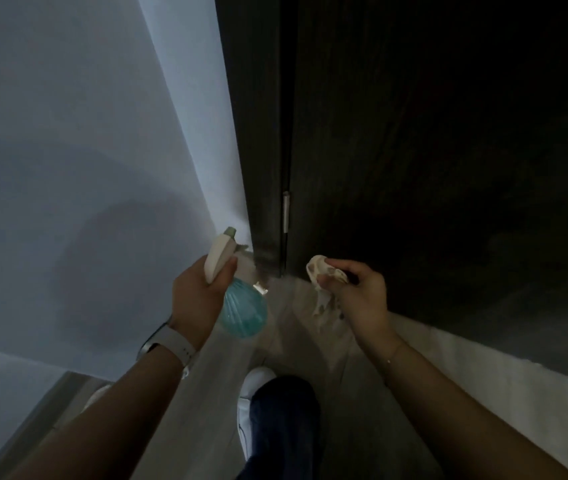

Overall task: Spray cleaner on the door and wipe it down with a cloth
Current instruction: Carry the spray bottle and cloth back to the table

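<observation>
The left hand (196, 296) grips a spray bottle (241, 306), round ribbed teal body below its fingers, cream nozzle above. The right hand (358, 299) pinches a crumpled pale cloth (317, 271). Beyond both, the dark wood-grain door (448, 150) stands by a smooth white wall (85, 133).

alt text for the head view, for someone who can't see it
Seen from above, a person's left hand holds a blue spray bottle and the right hand pinches a crumpled cloth, both near a dark wooden door beside a white wall.
</observation>
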{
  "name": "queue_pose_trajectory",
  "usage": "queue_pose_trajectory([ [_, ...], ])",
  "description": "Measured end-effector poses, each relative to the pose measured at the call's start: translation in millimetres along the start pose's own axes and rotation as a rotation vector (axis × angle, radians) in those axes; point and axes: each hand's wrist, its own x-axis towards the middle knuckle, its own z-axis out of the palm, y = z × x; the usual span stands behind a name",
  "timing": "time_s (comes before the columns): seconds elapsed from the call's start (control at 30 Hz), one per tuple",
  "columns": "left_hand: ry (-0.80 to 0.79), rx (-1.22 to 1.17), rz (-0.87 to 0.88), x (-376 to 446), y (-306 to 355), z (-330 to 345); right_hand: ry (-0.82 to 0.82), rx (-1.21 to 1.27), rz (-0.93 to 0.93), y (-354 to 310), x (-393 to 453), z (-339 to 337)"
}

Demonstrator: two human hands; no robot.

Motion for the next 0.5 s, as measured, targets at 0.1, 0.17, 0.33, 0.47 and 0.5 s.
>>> queue_pose_trajectory([
  [0.1,-0.02,-0.073,0.097,-31,49,-29,-0.031,-0.064,-0.072,-59,-25,-25],
  [0.17,0.003,-0.087,0.196,-52,85,-51,-0.038,-0.101,-0.132,-101,-45,-50],
  [0.33,0.008,-0.128,0.349,-101,171,-101,-0.096,-0.199,-0.231,-204,-105,-124],
  [0.47,0.032,-0.14,0.416,-133,222,-130,-0.157,-0.364,-0.369,-253,-148,-170],
  [0.5,0.031,-0.129,0.413,-138,230,-134,-0.147,-0.381,-0.399,-259,-153,-176],
])
